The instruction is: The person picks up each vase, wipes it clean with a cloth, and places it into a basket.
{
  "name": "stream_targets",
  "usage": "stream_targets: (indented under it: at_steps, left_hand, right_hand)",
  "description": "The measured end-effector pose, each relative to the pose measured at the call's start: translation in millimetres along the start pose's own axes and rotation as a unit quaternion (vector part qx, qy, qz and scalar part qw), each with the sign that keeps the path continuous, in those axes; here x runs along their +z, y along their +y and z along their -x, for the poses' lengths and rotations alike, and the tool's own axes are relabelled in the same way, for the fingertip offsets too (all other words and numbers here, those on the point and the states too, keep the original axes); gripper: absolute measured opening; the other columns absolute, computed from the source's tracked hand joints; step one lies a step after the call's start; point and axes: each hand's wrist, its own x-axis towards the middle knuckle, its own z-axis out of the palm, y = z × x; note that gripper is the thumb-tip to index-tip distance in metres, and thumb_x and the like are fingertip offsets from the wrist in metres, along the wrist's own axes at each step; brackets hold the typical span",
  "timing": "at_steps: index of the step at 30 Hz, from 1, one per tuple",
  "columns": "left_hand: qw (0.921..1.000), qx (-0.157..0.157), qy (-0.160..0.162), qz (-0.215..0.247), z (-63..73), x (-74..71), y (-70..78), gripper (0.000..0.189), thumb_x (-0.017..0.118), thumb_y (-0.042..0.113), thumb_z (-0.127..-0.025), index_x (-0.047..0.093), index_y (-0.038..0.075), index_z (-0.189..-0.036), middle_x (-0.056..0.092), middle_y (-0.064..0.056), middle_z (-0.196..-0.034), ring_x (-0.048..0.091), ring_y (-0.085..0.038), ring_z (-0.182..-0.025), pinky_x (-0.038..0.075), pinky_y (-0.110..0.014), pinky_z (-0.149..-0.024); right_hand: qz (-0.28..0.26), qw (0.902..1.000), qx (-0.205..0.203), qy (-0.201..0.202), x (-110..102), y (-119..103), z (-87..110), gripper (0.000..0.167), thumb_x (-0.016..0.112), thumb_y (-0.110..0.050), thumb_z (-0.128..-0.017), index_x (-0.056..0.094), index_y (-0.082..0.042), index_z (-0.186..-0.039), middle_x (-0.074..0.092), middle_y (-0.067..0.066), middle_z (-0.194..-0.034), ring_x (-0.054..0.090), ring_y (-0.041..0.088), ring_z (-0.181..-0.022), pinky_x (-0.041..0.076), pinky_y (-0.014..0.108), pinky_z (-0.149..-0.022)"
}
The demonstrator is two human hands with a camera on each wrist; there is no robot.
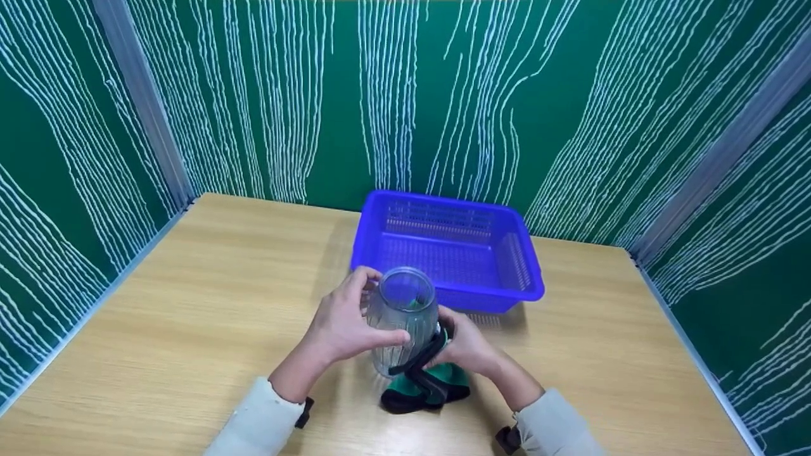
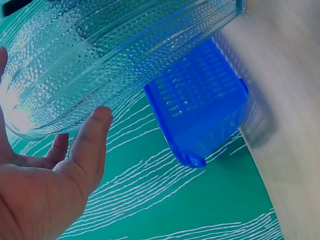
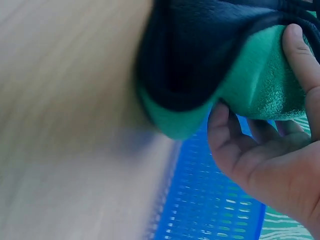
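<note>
A clear ribbed glass jar point(image 1: 403, 326) with a dimpled surface point(image 2: 100, 60) stands upright in the head view, its round mouth uncovered. My left hand point(image 1: 345, 323) grips it from the left, thumb across the near side and fingers round the far side. On the right, my right hand point(image 1: 469, 342) pinches a green cloth with black edging point(image 1: 431, 383) against the jar's side. The cloth hangs in folds below that hand. In the right wrist view its plush green face point(image 3: 265, 75) lies between thumb and fingers, with the dark side folded outward.
A blue plastic basket point(image 1: 443, 293) with slotted walls sits just beyond the jar, and nothing shows inside it. Green panels point(image 1: 342, 95) with wavy white lines enclose the wooden table point(image 1: 222, 285) at the back and sides.
</note>
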Motion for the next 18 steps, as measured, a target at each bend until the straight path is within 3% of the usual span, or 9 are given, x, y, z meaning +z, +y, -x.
stream_targets:
  at_steps: [8,18]
  left_hand:
    - [1.0,0.002,-0.002,-0.002,-0.2,0.7,1.7,0.085,0.086,0.059,-0.056,0.042,0.03,-0.122,0.056,0.007,-0.118,0.056,-0.015,-0.109,0.051,-0.039,-0.092]
    - [0.9997,-0.019,0.007,-0.017,1.5,5.4,7.0,0.094,0.082,0.068,-0.052,0.038,0.03,-0.126,0.053,0.006,-0.123,0.054,-0.018,-0.11,0.049,-0.04,-0.092]
  right_hand:
    - [0.051,0.9986,0.006,0.008,8.2,6.7,-0.8,0.075,0.094,-0.012,-0.051,0.061,-0.016,-0.118,0.068,0.0,-0.115,0.058,0.019,-0.111,0.042,0.038,-0.104]
    - [0.058,0.998,0.021,0.013,8.8,3.8,0.5,0.074,0.093,-0.012,-0.051,0.061,-0.018,-0.118,0.068,-0.001,-0.115,0.058,0.02,-0.112,0.041,0.042,-0.104]
